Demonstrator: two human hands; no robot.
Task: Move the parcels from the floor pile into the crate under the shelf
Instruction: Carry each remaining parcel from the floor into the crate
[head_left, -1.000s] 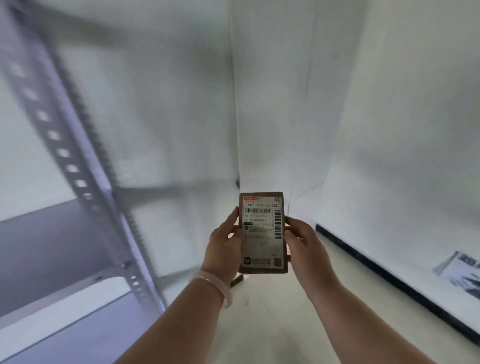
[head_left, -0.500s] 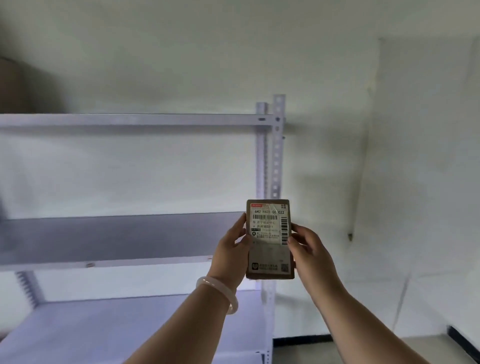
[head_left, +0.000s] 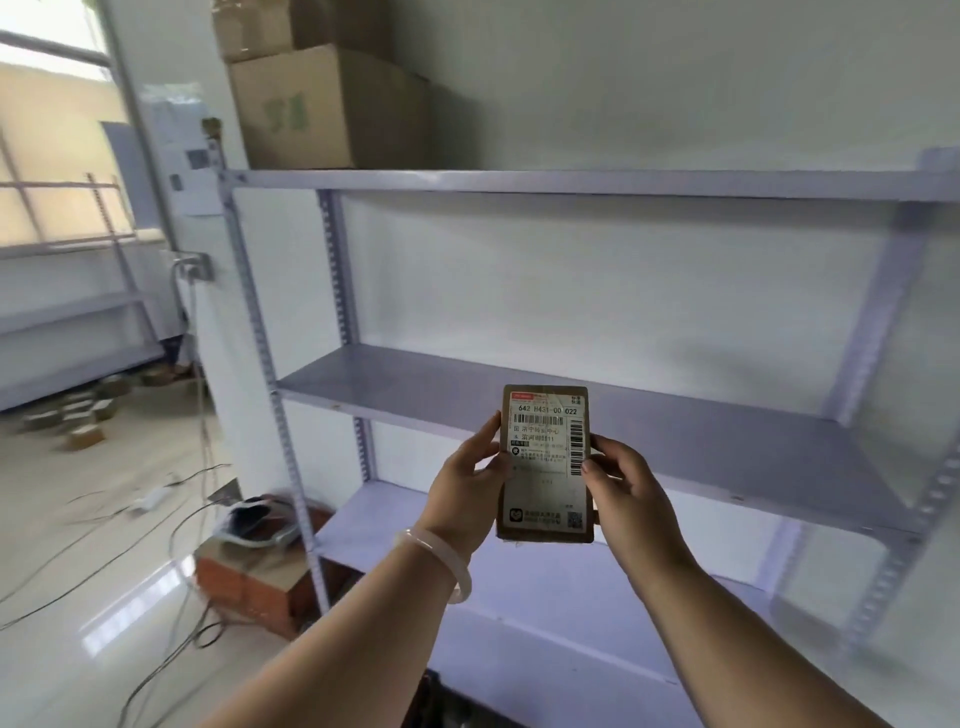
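Atop pale grey metal shelf rack (head_left: 727, 431), left end: large brown cardboard box (head_left: 322, 104). Before rack's middle: flat brown cardboard parcel (head_left: 545, 467). On floor (head_left: 78, 545) left of rack: low orange-brown box (head_left: 254, 582); farther left, small parcels (head_left: 72, 415).

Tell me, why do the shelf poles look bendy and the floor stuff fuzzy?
Head view: the wide-angle lens bows the shelf poles near the edge; the floor parcels are blurred, while the held parcel label is sharp.
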